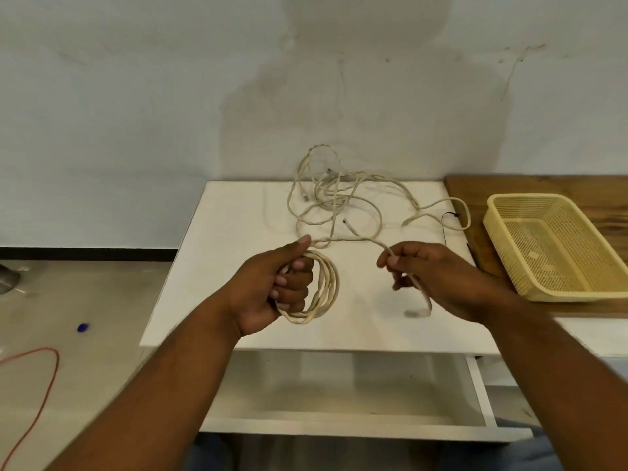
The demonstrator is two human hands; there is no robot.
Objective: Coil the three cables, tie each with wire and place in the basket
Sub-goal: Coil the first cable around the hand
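Fingers (296,265) of my left hand (268,290) are curled round the coil (329,290), thumb laid over the top, holding several turns above the near part of the white table (217,266). My right hand (438,277) pinches the same cable's loose tail (419,292), and its plug end hangs below my grip. The short run between my hands passes just in front of the tangle (336,195) of the other cables. I think the last turn could hook a loop of that heap and drag it along. These stiff turns may also spring apart if I slacken to reach for the thin black wire (446,220) by the table's right edge. Farther right, the basket (499,202) sits on the wooden top.
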